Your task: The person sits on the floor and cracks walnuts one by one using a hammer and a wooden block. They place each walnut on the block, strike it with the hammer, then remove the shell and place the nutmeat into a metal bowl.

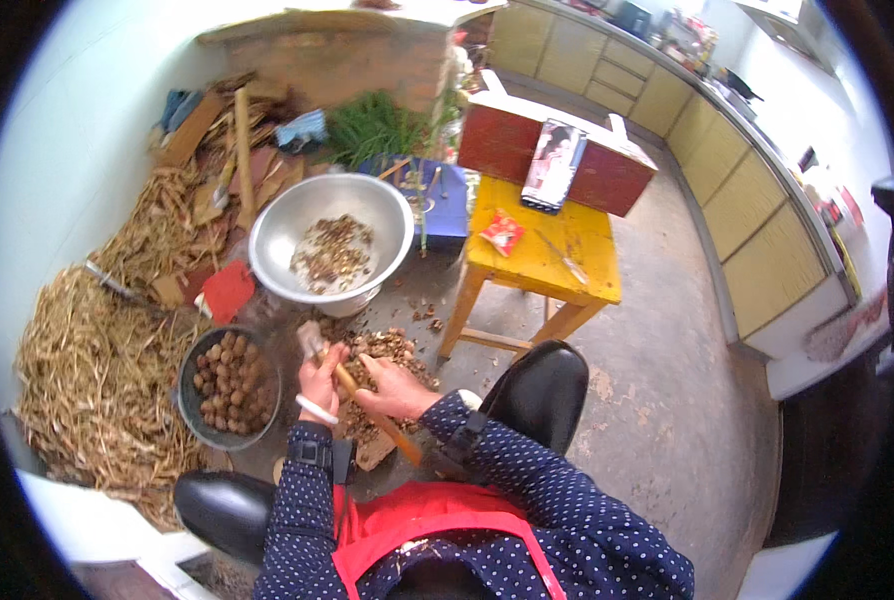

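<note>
We clasp the hammer (389,428) near its head with our left hand (319,384); our right hand (395,388) curls against it, hold unclear.

Long navy sleeves (527,480), sprinkled with small white polka dots, each carry a black wrist strap (312,453). A smooth white bangle (317,411) sits between strap and left hand (321,382). The apron (437,505) is bright red, the trousers (544,393) glossy black.
</note>
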### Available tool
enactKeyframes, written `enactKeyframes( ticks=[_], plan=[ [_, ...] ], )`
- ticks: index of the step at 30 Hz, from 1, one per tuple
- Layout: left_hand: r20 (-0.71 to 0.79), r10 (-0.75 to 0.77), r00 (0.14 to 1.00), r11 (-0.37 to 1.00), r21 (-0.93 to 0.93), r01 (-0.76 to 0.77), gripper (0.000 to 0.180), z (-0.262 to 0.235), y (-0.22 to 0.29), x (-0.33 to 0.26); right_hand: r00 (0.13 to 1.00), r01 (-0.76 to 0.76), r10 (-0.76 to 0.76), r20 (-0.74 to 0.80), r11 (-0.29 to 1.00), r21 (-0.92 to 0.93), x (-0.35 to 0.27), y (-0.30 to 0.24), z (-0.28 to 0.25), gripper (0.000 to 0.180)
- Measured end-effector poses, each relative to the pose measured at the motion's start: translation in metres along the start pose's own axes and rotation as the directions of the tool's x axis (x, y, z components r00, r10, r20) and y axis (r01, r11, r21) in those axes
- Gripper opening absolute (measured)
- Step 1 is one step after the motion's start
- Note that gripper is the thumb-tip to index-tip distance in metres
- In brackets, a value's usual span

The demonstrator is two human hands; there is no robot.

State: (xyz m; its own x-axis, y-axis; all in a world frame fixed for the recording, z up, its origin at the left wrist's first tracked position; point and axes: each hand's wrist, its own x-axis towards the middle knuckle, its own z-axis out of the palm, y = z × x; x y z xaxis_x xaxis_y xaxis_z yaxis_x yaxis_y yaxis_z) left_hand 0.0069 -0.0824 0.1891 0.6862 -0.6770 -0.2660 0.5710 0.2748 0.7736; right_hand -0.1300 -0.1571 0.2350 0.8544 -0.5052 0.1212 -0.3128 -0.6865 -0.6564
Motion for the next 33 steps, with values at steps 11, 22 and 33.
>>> enactKeyframes(
  ticks=[11, 22, 33],
  plan=[
    [0.131, -0.212, 0.968, 0.34, 0.939, -0.053, 0.027, -0.076, 0.036, 0.038, 0.799, -0.539, 0.564, 0.209, 0.518, 0.664, 0.003, 0.047, 0.099, 0.033],
    [-0.515, 0.209, 0.831, -0.101, 0.834, 0.542, 0.043, -0.235, 0.057, 0.071, 0.93, -0.333, 0.358, 0.085, 0.72, 0.609, -0.002, 0.048, 0.128, 0.027],
    [-0.309, 0.365, 0.878, -0.317, 0.845, 0.43, 0.028, -0.241, 0.037, 0.065, 0.902, -0.418, 0.417, 0.11, 0.781, 0.464, -0.002, 0.058, 0.124, 0.027]
  ],
)
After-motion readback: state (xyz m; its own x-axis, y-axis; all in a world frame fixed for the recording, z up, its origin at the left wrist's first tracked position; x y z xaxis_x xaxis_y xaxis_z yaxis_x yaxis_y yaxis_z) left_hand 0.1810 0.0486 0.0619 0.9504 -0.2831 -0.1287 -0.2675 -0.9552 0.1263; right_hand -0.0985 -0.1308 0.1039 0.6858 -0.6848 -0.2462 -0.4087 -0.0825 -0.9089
